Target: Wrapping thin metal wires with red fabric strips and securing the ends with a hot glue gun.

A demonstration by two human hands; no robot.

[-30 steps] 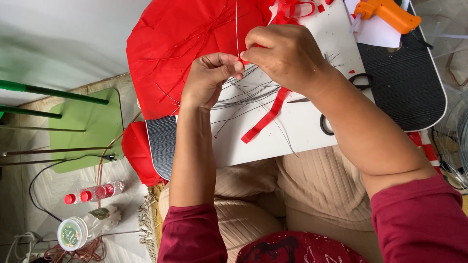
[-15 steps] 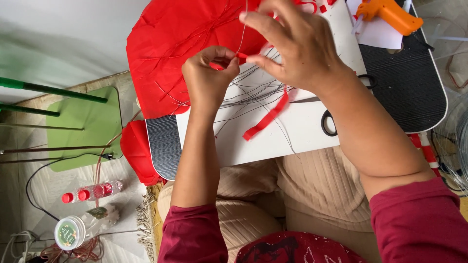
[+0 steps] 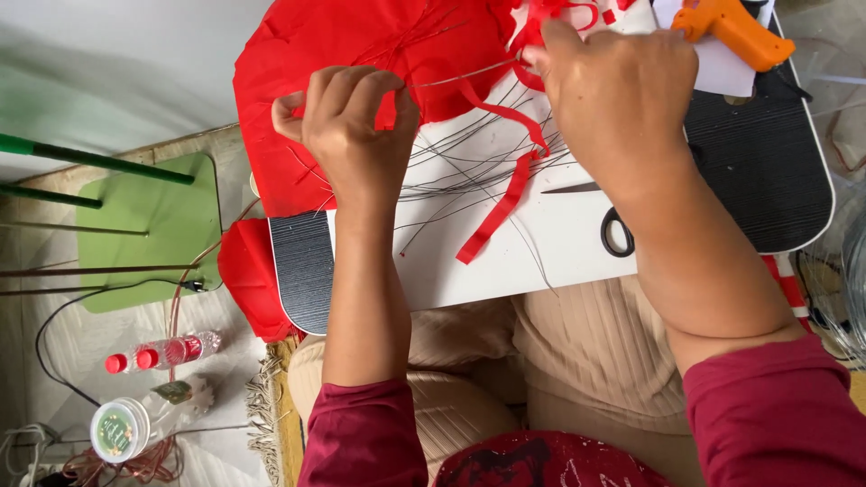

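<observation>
The left hand point(image 3: 356, 122) pinches one end of a thin grey wire point(image 3: 465, 74) over the crumpled red paper sheet point(image 3: 361, 45), while the right hand point(image 3: 622, 86) closes its fingers point(image 3: 541, 56) on the other end — the wire stretched taut between them, above the white lap board with black ribbed ends point(image 3: 541, 243). On that board lie a loose bundle of thin grey wires point(image 3: 469, 176), a red paper strip point(image 3: 501, 203) and black-handled scissors point(image 3: 606, 221) — an orange glue gun point(image 3: 731, 27) sits at the far edge.
</observation>
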